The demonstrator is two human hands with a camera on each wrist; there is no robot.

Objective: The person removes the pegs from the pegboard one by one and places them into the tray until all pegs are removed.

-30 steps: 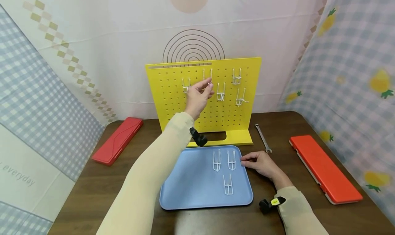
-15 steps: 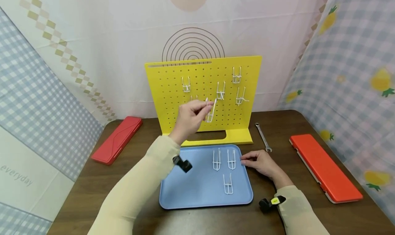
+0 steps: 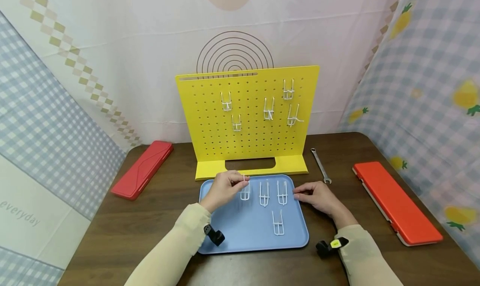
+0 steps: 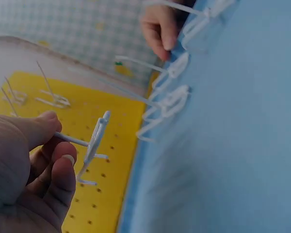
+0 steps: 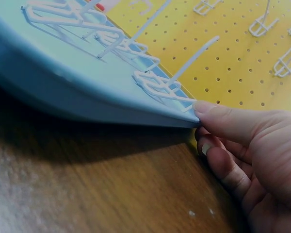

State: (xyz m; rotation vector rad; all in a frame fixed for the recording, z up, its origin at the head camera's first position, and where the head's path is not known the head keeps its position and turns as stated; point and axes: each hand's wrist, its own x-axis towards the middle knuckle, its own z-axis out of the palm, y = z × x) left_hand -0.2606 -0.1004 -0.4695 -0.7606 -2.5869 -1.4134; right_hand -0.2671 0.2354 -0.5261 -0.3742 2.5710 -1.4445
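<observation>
My left hand [image 3: 223, 190] pinches the prong of a white wire pegboard hook [image 4: 94, 138] between thumb and fingers, low over the far side of the blue tray [image 3: 232, 234]. In the right wrist view, my right hand [image 5: 262, 150] grips the tray at its rim, thumb on top and fingers curled below. Three more wire hooks lie on the tray's right half: one near its middle [image 3: 264, 194], one beside my right fingertips [image 3: 282, 193] and one nearer the front [image 3: 278, 223]. Behind the tray stands a yellow pegboard [image 3: 210, 136] with several similar hooks hung on it.
A wrench [image 3: 320, 165] lies on the brown table [image 3: 101, 232] right of the pegboard. A dark red case [image 3: 143, 169] sits at the left and a bright red case [image 3: 397, 202] at the right. Patterned cloth [image 3: 161, 36] hangs around the back and sides.
My left hand has pulled a hook off the upper middle of the pegboard and carried it down over the tray. My right hand has stayed at the tray's right rim.
</observation>
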